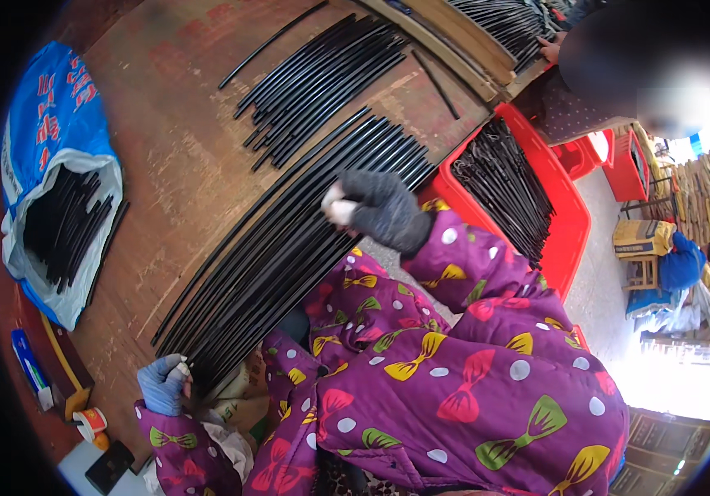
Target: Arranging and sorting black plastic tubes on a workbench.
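Observation:
A wide row of long, thin black rods (281, 260) lies slantwise on the brown wooden table, its near ends reaching over the edge beside my lap. My left hand (163, 386), in a blue-grey glove with bare fingertips, pinches at the lower left ends of this row. Over the upper right part of the row is my right hand (378, 213), in a dark grey fingerless glove, its fingers curled closed. What either hand grips is too small or hidden to make out. Farther back, a second group of black rods (322, 83) lies on the table.
At left, a blue-and-white bag (57, 107) holds more black rods. A red crate (568, 223) full of dark rods stands at right. Beyond it, another person's hand (550, 48) touches a wooden-framed batch. A paper cup (89, 423) stands lower left.

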`<move>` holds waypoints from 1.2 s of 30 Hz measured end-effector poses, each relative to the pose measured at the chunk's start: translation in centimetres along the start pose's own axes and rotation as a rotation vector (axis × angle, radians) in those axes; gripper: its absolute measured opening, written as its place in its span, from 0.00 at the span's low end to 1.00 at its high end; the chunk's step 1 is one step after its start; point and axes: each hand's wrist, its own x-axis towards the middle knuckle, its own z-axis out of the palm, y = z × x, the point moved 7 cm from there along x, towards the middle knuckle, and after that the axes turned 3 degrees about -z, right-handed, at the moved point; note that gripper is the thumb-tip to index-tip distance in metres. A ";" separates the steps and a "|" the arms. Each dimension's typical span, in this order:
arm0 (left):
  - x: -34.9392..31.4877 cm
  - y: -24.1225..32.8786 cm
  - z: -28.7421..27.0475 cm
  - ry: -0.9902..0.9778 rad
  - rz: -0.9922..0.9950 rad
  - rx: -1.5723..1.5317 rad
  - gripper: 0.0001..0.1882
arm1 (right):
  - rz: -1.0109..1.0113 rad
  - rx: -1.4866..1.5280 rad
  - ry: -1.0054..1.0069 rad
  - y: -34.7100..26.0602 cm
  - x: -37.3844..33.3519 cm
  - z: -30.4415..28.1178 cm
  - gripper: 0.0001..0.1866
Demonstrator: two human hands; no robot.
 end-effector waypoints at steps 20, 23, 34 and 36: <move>1.2 -4.7 -7.5 0.122 0.003 0.000 0.07 | -0.043 -0.082 0.433 4.1 3.3 -14.3 0.07; 2.3 -4.7 -8.4 0.209 0.005 0.034 0.08 | -0.050 -0.083 0.422 4.3 3.1 -14.4 0.10; 4.2 -5.5 -11.7 0.357 -0.036 0.215 0.05 | -0.199 -0.312 0.397 4.3 3.7 -13.0 0.16; 4.0 -4.9 -12.1 0.349 0.002 0.191 0.04 | -0.293 0.300 0.418 6.0 5.4 -12.5 0.15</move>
